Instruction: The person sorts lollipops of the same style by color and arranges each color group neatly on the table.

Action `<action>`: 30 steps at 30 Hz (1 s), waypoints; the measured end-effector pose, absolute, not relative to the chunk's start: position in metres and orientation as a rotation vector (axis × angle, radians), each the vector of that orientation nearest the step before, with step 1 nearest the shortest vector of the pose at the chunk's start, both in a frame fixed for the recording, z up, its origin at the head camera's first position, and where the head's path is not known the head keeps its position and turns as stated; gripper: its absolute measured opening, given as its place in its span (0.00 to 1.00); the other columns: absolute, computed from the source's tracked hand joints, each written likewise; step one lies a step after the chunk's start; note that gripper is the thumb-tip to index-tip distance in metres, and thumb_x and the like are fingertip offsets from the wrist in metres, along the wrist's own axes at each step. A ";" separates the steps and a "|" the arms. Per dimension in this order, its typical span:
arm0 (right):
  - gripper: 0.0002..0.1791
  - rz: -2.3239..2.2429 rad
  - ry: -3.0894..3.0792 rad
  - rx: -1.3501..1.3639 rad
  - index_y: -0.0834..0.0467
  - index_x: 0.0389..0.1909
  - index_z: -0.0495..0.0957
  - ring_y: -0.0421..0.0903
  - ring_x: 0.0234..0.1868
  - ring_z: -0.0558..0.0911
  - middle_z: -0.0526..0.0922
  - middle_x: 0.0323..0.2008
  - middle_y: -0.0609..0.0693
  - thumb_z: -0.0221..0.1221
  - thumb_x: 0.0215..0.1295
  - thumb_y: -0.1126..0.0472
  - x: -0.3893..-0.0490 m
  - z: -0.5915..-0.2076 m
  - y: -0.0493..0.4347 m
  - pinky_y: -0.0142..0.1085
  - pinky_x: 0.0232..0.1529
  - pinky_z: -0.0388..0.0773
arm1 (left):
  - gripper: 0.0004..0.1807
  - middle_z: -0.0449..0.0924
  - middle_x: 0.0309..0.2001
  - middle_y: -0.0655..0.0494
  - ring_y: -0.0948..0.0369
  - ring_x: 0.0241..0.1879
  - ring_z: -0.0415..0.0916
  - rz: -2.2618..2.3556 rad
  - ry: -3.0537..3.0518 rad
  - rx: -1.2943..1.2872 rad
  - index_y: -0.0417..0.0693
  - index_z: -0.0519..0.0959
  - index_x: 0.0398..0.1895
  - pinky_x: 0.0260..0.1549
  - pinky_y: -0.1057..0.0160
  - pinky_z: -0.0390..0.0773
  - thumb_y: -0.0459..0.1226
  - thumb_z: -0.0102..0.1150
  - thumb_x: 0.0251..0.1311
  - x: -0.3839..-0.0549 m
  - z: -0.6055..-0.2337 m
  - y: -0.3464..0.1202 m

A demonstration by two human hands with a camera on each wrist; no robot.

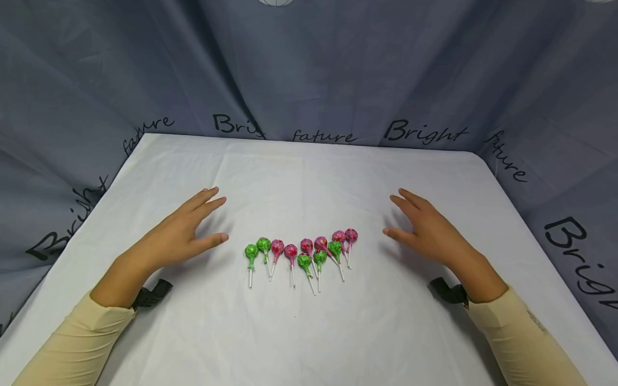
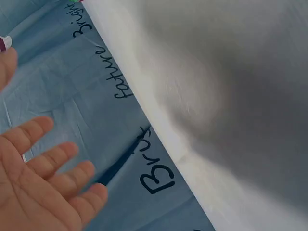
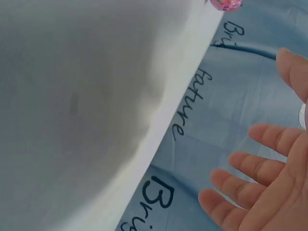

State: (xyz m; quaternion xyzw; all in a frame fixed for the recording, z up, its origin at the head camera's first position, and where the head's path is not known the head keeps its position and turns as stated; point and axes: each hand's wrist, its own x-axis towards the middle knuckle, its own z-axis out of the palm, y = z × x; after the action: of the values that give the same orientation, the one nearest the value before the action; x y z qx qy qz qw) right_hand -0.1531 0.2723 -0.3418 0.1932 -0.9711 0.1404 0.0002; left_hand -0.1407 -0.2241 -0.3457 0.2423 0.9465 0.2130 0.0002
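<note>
Several wrapped lollipops with white sticks lie in an uneven row on the white tabletop (image 1: 289,332), sticks toward the person. Some have green wrappers, such as the leftmost green lollipop (image 1: 251,251); others are pink, like the rightmost pink lollipop (image 1: 351,236). My left hand (image 1: 176,233) hovers to the left of the row, fingers extended, holding nothing. On the other side, my right hand (image 1: 429,228) is held over the table with fingers spread and nothing in it. The right wrist view catches part of a pink lollipop (image 3: 226,5) at its top edge.
A grey-blue curtain (image 1: 309,69) with black lettering hangs behind and beside the table. Dark wrist mounts (image 1: 153,293) sit under both wrists. Beige sleeves (image 1: 77,340) cover the forearms.
</note>
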 end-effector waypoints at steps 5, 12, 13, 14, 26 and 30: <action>0.42 0.517 -3.072 0.607 0.64 0.72 0.62 0.67 0.71 0.58 0.56 0.73 0.65 0.66 0.64 0.48 -0.158 -0.342 0.267 0.63 0.65 0.58 | 0.38 0.55 0.74 0.44 0.43 0.73 0.50 0.693 2.969 0.755 0.44 0.65 0.72 0.65 0.38 0.57 0.53 0.62 0.64 -0.140 -0.347 -0.223; 0.38 0.613 -3.039 0.652 0.65 0.68 0.68 0.63 0.68 0.65 0.65 0.68 0.65 0.69 0.61 0.54 -0.162 -0.344 0.261 0.60 0.64 0.63 | 0.35 0.66 0.67 0.47 0.47 0.66 0.64 0.806 2.906 0.775 0.46 0.68 0.70 0.61 0.41 0.65 0.52 0.63 0.64 -0.141 -0.346 -0.221; 0.37 0.631 -3.035 0.656 0.65 0.67 0.69 0.63 0.68 0.66 0.67 0.67 0.64 0.69 0.61 0.54 -0.163 -0.344 0.259 0.59 0.63 0.65 | 0.35 0.67 0.66 0.48 0.47 0.65 0.65 0.820 2.898 0.780 0.46 0.69 0.70 0.60 0.42 0.67 0.51 0.63 0.64 -0.141 -0.346 -0.221; 0.36 0.655 -3.036 0.654 0.65 0.66 0.69 0.63 0.66 0.68 0.68 0.66 0.63 0.69 0.61 0.55 -0.163 -0.345 0.258 0.59 0.61 0.67 | 0.34 0.68 0.66 0.48 0.48 0.64 0.66 0.829 2.891 0.782 0.47 0.69 0.70 0.59 0.42 0.68 0.51 0.63 0.64 -0.141 -0.346 -0.220; 0.31 0.871 -3.092 0.637 0.62 0.65 0.72 0.57 0.55 0.79 0.76 0.61 0.59 0.67 0.63 0.55 -0.168 -0.345 0.240 0.54 0.51 0.77 | 0.30 0.73 0.62 0.48 0.48 0.61 0.70 1.017 2.720 0.668 0.50 0.71 0.68 0.54 0.42 0.72 0.48 0.64 0.65 -0.139 -0.340 -0.212; 0.28 0.907 -3.093 0.685 0.62 0.62 0.75 0.55 0.53 0.80 0.79 0.57 0.59 0.68 0.63 0.57 -0.170 -0.348 0.234 0.53 0.51 0.77 | 0.29 0.74 0.61 0.47 0.51 0.60 0.71 1.044 2.699 0.663 0.48 0.72 0.67 0.57 0.45 0.71 0.46 0.65 0.64 -0.139 -0.341 -0.208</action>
State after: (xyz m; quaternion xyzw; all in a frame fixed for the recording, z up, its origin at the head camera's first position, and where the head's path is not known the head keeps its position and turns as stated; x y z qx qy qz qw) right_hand -0.1703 0.2344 -0.3484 0.2074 -0.9358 0.2745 -0.0770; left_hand -0.1385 -0.2080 -0.3414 0.2223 0.9058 0.3504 0.0860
